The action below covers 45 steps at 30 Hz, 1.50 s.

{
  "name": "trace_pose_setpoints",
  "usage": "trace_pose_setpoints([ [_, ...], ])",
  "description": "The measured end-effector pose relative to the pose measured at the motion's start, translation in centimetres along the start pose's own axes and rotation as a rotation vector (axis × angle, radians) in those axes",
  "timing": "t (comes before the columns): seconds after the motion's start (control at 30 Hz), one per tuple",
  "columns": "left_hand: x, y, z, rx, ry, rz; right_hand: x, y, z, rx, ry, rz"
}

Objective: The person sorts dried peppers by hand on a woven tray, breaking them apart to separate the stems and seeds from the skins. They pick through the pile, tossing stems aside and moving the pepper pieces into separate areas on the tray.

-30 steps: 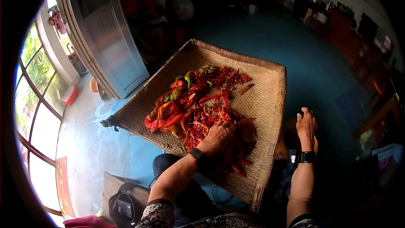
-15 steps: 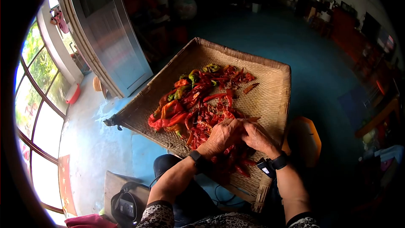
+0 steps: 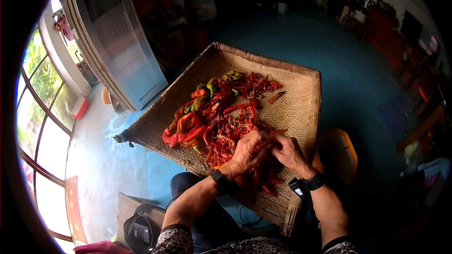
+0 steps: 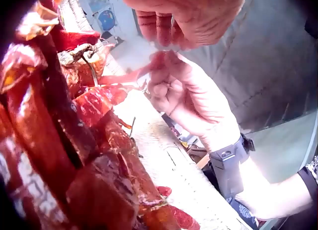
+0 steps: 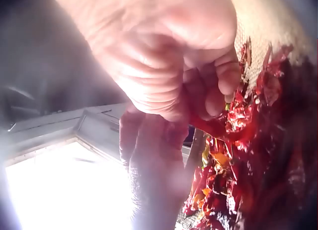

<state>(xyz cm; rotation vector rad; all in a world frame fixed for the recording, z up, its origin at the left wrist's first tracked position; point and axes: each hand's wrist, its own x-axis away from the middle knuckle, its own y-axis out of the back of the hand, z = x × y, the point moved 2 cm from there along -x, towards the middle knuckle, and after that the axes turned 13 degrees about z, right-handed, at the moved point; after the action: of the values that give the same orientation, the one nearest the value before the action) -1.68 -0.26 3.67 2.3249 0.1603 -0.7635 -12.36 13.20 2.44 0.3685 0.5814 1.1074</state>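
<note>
Over the front part of a woven basket tray (image 3: 294,82), both hands meet fingertip to fingertip. The right hand (image 3: 289,154) pinches a red chili pepper (image 4: 121,80), which juts out from its thumb and forefinger in the left wrist view. Bent fingers of the left hand (image 3: 249,151) close on the same pepper's end, partly hidden by the right hand in the right wrist view. Below them lies a heap of red chili pieces (image 3: 221,143), dried and wrinkled. Larger red peppers (image 3: 188,122) and a few greenish ones (image 3: 213,84) lie to the left and farther back.
The tray sits across the person's lap, its rim raised all round. An orange-rimmed container (image 3: 348,153) stands to the right of it. At the lower left a black bag (image 3: 141,228) rests on a board. A door (image 3: 120,42) stands beyond the tray's left corner.
The right hand came in from outside the tray's right edge to meet the left hand over the chili heap. The left hand rose slightly from the pieces, and both have since stayed together.
</note>
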Motion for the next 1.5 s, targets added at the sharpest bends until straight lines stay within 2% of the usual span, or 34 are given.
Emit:
trace_pose_setpoints([
  [0.03, -0.1, 0.0, -0.2, 0.000, -0.001, 0.003, 0.0, 0.7, 0.5, -0.033, -0.035, -0.037],
  [0.1, -0.4, 0.0, -0.5, -0.081, 0.171, 0.089, 0.6, 3.4, 0.6, -0.040, -0.045, -0.166],
  [0.13, -0.6, 0.1, -0.8, -0.113, 0.211, 0.171, 0.9, 4.6, -0.2, -0.162, -0.021, -0.255],
  [0.17, -0.2, -0.3, 0.1, -0.113, 0.211, 0.171, 1.5, 6.1, -0.5, -0.187, -0.010, -0.346],
  [0.2, 0.5, -1.2, 1.8, -0.316, 0.148, 0.227, 2.3, 7.9, -1.0, -0.157, -0.002, -0.425],
  [0.23, 0.9, -1.8, 2.5, -0.518, 0.082, 0.282, 2.8, 9.4, -1.1, -0.086, -0.027, -0.546],
  [0.3, 1.5, -2.3, 3.1, -0.523, 0.111, 0.289, 4.7, 12.5, -2.7, 0.074, -0.074, -0.736],
  [0.37, 1.6, -2.3, 3.2, -0.531, 0.191, 0.405, 6.1, 14.2, -2.4, 0.424, -0.096, -0.884],
  [0.43, 1.7, -2.4, 3.5, -0.556, 0.185, 0.439, 7.7, 15.1, -2.7, 0.506, -0.377, -0.839],
  [0.47, 1.7, -2.4, 3.6, -0.581, 0.183, 0.470, 8.1, 15.5, -2.9, 0.516, -0.621, -0.739],
  [0.5, 1.5, -2.1, 3.1, -0.581, 0.184, 0.467, 8.1, 15.4, -2.6, 0.518, -0.619, -0.737],
  [0.57, 1.2, -1.5, 1.5, -0.570, 0.120, 0.457, 8.1, 14.8, -2.5, 0.608, -0.949, -0.517],
  [0.6, 1.3, -1.7, 1.7, -0.568, 0.119, 0.456, 7.9, 14.4, -3.0, 0.623, -0.915, -0.463],
  [0.63, 1.5, -2.0, 2.0, -0.535, 0.137, 0.428, 7.6, 13.8, -3.1, 0.667, -0.790, -0.501],
  [0.7, 1.6, -2.0, 2.2, -0.504, 0.161, 0.399, 6.1, 12.4, -2.8, 0.514, -0.568, -0.453],
  [0.77, 1.6, -2.0, 2.4, -0.462, 0.142, 0.474, 4.4, 9.6, -2.3, 0.422, -0.291, -0.329],
  [0.83, 2.0, -2.4, 3.1, -0.483, 0.163, 0.489, 2.3, 6.5, -0.1, 0.420, -0.204, -0.128],
  [0.9, 2.2, -2.7, 3.9, -0.502, 0.183, 0.505, 1.0, 3.2, 0.6, 0.276, -0.092, 0.023],
  [0.97, 2.2, -2.5, 4.3, -0.340, 0.233, 0.419, 0.3, 1.1, 1.0, 0.363, 0.015, 0.131],
  [1.0, 1.9, -2.2, 3.9, -0.340, 0.238, 0.417, 0.0, 0.3, 0.3, 0.359, -0.026, 0.225],
  [1.03, 1.3, -1.6, 2.9, -0.250, 0.221, 0.327, -0.3, -0.5, -0.2, 0.350, -0.033, 0.257],
  [1.07, 0.8, -1.0, 2.3, -0.161, 0.203, 0.238, -0.5, -1.0, -0.8, 0.320, -0.032, 0.237],
  [1.1, 0.7, -0.8, 2.2, -0.163, 0.205, 0.236, -0.8, -1.3, -0.5, 0.291, -0.032, 0.216],
  [1.17, 0.6, -0.2, 2.0, -0.011, 0.248, 0.121, -1.1, -1.0, 0.5, 0.215, -0.034, 0.211],
  [1.23, 0.4, 0.4, 1.3, 0.022, 0.211, 0.098, -1.2, -0.7, 0.8, 0.140, -0.037, 0.205],
  [1.3, 0.3, 0.5, 1.0, 0.034, 0.184, 0.128, -0.9, -0.6, 0.3, 0.270, -0.062, 0.196],
  [1.4, 0.0, 0.1, 0.7, 0.061, 0.181, 0.084, -0.3, 0.9, 0.8, 0.395, -0.105, -0.028],
  [1.43, 0.3, 0.0, 0.8, 0.061, 0.180, 0.083, -0.2, 1.6, 0.3, 0.396, -0.105, -0.028],
  [1.5, 0.9, -0.5, 1.7, -0.277, 0.225, 0.201, 0.5, 4.2, -1.1, 0.389, -0.116, -0.230],
])
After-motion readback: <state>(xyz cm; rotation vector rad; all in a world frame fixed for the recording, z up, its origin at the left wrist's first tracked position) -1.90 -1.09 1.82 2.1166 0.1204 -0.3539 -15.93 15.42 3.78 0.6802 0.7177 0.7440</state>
